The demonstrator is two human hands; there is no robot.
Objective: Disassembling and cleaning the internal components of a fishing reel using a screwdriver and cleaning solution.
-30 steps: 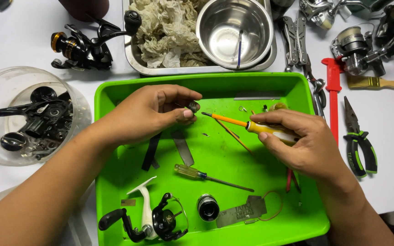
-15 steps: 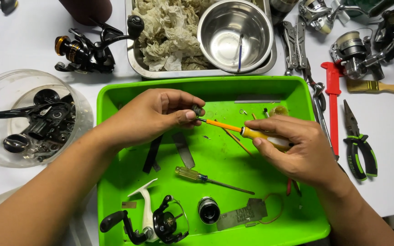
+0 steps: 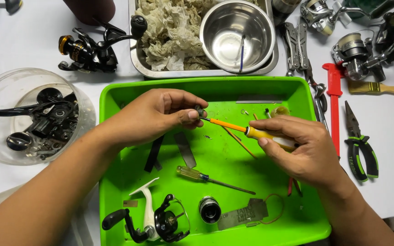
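Fingertips of the left hand (image 3: pixel 153 116) are pinched together on a small dark reel part (image 3: pixel 199 110), held over the upper middle of the green tray (image 3: pixel 115 98). At its three o'clock the right hand (image 3: pixel 304 148) is closed around the yellow handle of an orange-shafted screwdriver (image 3: pixel 233 126), whose tip meets the part. Such a piece looks light, rigid and slick, easy to drop; it seems best gripped by its rim between thumb and forefinger, leaving the face free for the blade.

Below, at six o'clock, a second screwdriver (image 3: pixel 206 176) lies flat on the tray floor, with a partly stripped white-and-black spinning reel (image 3: pixel 153 221) and a small spool (image 3: pixel 209 209) near the front edge. At nine o'clock, outside the tray, a clear bowl (image 3: pixel 5 86) holds dark reel pieces. At twelve o'clock a metal pan (image 3: pixel 137 61) carries crumpled rags (image 3: pixel 172 32) and a steel bowl (image 3: pixel 237 34). Green-handled pliers (image 3: pixel 359 143) lie at three o'clock on the white table (image 3: pixel 23 45).
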